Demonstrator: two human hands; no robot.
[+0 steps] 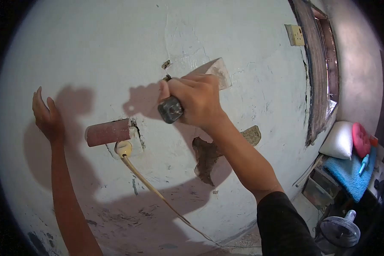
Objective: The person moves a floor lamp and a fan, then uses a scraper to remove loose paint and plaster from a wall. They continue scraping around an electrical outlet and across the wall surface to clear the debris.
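Observation:
My right hand [196,98] is wrapped around the dark handle of a scraper [219,73]. Its broad, pale-smeared blade lies against the white wall [251,98], up and to the right of my fist. A small chipped hole [165,64] is just above the hand, and larger patches of broken plaster [207,160] show below it. My left hand [48,117] is raised at the wall on the left, fingers stretched out and holding nothing. Between the two arms, a reddish-brown roll [109,132] rests above a cream plug [123,148] at a wall socket.
A cord [158,192] runs from the plug down to the floor. At the upper right are another socket [295,35] and a wooden window frame [322,77]. A white pillow [338,140], blue fluffy cloth [350,173] and fan [340,230] stand at the lower right.

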